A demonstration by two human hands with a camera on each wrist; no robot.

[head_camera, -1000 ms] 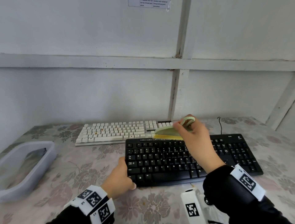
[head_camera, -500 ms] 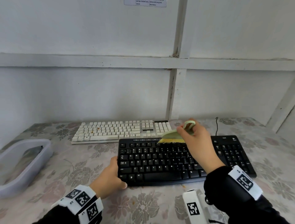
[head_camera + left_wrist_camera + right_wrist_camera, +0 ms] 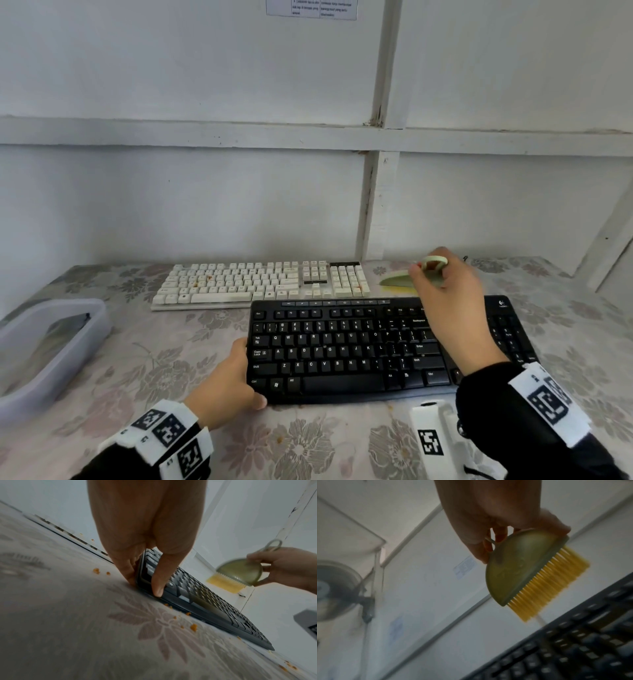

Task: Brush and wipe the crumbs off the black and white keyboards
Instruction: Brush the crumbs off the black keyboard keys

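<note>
Black keyboard (image 3: 346, 346), Logitech logo at its corner.
Your left hand (image 3: 224, 383) pinches its edge; right hand (image 3: 448, 301) (raised) grips the brush (image 3: 520, 572).

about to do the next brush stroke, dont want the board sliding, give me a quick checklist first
1. Left hand steadying the black plastic keyboard: ok, it grips the left end, thumb on the near corner.
2. Right hand holding the pale green half-round brush with yellow bristles: ok, fingers curled round its top.
3. Bristles on the keys: not ok, the brush hangs above the keyboard's far edge.
4. Black keys free of crumbs: cannot tell, too dark and blurred.
5. White keyboard clean: not ok, orange specks on its keys.
6. Floral tablecloth clean: not ok, orange crumbs lie along the keyboard's near edge.
</note>
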